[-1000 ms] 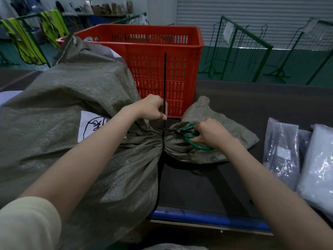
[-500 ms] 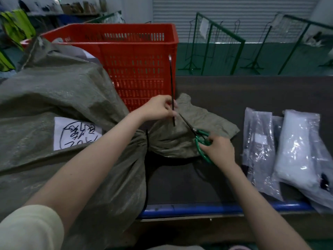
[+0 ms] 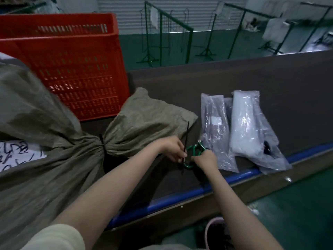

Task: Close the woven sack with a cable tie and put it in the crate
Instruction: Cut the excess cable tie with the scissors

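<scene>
Woven sack (image 3: 45, 138) lies left on table (image 3: 252, 91), neck cinched by cable tie (image 3: 102, 144), near red crate (image 3: 72, 65). Left hand (image 3: 173, 148) pinches cut-off strip (image 3: 185, 141); right hand (image 3: 205, 157) grips scissors (image 3: 195, 150). Set both down clear, then lift sack two-handed.

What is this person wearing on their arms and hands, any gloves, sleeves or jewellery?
No gloves: both the left hand and the right hand are bare, and both forearms are uncovered. No watch, ring or bracelet shows. The only clothing visible on the arms is a pale cream sleeve on the left upper arm, plain and unmarked, ending above the elbow. The right arm's sleeve is out of view.
</scene>
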The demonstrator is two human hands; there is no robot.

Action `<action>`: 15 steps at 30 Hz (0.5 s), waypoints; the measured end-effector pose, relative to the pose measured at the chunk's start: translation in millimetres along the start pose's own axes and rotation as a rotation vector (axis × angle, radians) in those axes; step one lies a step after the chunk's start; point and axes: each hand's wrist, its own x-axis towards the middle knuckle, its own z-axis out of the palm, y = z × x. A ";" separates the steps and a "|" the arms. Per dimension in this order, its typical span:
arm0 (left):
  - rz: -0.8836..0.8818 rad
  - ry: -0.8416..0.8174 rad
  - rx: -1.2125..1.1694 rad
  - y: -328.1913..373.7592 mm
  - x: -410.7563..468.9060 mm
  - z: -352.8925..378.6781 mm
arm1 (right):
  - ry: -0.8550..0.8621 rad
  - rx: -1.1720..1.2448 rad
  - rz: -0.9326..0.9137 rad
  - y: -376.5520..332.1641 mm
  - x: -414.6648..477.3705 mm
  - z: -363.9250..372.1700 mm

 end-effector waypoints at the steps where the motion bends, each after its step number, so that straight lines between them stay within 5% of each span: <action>1: -0.043 -0.022 0.013 -2.6 3.0 4.3 | 0.000 0.004 0.003 0.1 0.8 -0.6; 15: -0.077 0.199 -0.074 -7.0 19.0 18.4 | 0.010 -0.236 -0.134 -6.5 1.2 -5.6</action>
